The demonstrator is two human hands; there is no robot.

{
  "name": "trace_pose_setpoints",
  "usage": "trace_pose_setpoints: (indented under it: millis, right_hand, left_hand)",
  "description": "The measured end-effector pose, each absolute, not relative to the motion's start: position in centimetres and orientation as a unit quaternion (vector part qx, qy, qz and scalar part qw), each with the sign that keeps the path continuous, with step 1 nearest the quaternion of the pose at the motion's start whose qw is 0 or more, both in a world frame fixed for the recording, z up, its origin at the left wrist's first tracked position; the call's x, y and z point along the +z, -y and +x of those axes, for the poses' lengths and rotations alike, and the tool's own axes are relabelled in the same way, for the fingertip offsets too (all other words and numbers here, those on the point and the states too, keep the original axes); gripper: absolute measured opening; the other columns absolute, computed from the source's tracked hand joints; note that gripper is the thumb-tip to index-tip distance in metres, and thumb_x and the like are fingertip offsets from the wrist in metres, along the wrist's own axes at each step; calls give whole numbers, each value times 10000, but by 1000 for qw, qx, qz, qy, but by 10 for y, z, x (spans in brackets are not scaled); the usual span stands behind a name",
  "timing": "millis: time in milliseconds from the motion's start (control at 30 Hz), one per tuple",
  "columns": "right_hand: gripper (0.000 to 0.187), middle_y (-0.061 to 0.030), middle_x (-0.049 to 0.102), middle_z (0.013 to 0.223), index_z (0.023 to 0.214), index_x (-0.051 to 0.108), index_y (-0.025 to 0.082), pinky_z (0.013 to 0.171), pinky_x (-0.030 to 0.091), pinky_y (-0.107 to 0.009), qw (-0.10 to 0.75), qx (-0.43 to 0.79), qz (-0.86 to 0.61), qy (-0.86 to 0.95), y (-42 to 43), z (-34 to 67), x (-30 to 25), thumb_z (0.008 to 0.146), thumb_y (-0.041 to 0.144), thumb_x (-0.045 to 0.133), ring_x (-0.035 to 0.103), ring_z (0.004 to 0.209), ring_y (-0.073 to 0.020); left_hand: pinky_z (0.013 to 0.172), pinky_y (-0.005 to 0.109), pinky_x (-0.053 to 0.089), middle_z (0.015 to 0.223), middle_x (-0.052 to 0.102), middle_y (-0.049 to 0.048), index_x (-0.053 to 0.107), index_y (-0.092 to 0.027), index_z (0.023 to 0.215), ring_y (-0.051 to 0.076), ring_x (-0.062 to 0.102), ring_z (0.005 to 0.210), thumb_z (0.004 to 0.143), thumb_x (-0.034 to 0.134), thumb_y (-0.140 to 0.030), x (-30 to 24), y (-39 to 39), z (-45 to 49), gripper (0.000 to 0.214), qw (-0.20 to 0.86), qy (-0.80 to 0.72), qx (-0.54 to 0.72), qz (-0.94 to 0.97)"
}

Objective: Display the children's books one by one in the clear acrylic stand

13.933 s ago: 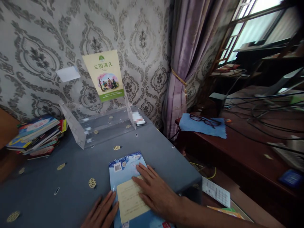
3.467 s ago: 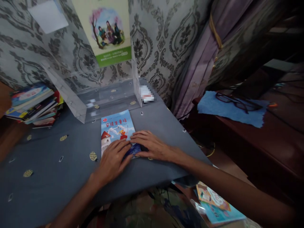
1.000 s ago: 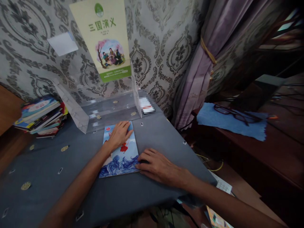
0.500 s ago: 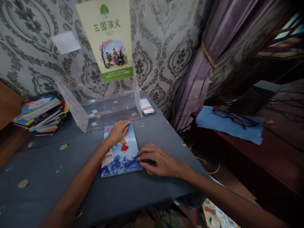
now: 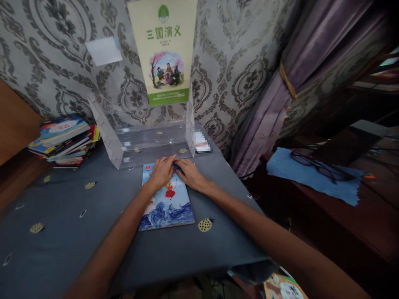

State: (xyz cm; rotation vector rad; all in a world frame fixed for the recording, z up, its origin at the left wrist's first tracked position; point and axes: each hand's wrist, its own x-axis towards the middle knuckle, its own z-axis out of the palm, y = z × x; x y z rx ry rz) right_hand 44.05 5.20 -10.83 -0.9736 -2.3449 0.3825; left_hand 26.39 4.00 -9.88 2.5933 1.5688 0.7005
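Observation:
A thin children's book with a blue wave cover (image 5: 166, 203) lies flat on the grey tablecloth (image 5: 62, 232). My left hand (image 5: 162, 171) rests flat on its upper part, fingers spread. My right hand (image 5: 189, 172) lies beside it at the book's top edge, fingers together and touching the cover. Just beyond the hands stands a clear acrylic book stand (image 5: 146, 141). A green and cream book (image 5: 164, 50) leans upright in it against the wall.
A stack of colourful books (image 5: 64, 139) sits at the far left of the table. A purple curtain (image 5: 280, 83) hangs at the right. A dark wooden desk holds a blue cloth (image 5: 311, 174) with glasses (image 5: 318, 164). More books (image 5: 282, 288) lie on the floor below the table edge.
My right hand has moved from the book's lower right corner up to its top edge, beside my left hand. The view has shifted slightly to the left.

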Motion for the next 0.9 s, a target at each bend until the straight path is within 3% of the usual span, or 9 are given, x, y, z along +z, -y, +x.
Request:
trace_pose_setpoints:
  millis: [367,900]
  right_hand:
    - [352,-180,638,1300,1279,595,108,1075,446,-507,291,166,-354,873,-65,440,-114,941,146,503,570,1216,-286]
    - [368,-75,719,1203,1231,679,227,1019,483,-473,316,223,-341,857,-30,470,-107,923,136,500,633,1115,-247]
  left_hand:
    - [963,415,508,1130,688,113,588,-165,1240,240,604,1075,931,439,-108,-103,-37,261,348,-18,-510,257,821]
    - [960,405,496,1134,678,103,579,-172,1215,240,593,1068,958,406,-118,-99,-35,260,315,-9,-512,231,827]
